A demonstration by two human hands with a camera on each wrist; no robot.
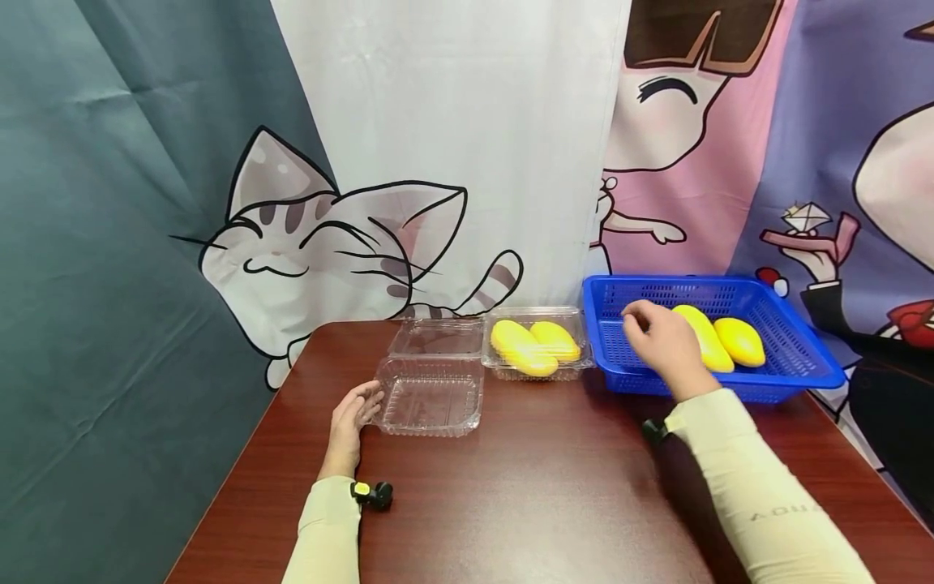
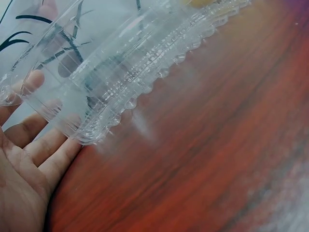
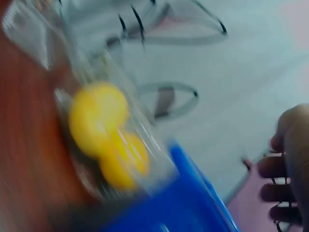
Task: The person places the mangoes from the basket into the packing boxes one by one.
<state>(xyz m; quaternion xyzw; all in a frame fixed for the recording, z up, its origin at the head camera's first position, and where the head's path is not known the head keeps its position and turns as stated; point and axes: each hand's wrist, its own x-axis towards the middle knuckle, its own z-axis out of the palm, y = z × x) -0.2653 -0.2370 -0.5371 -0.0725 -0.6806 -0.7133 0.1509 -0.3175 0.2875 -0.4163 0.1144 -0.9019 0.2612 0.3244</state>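
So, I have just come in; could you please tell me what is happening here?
A person's left hand touches an open clear plastic clamshell on the table. The right hand, holding nothing, is over a blue plastic basket with two yellow mangoes in it. Two more mangoes lie inside a closed clamshell beside the basket.

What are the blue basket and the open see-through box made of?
Blue basket: probably plastic, slightly shiny; its walls have rows of small holes. Open see-through box: looks like thin, glossy clear plastic; the table shows through and its ridges glint.
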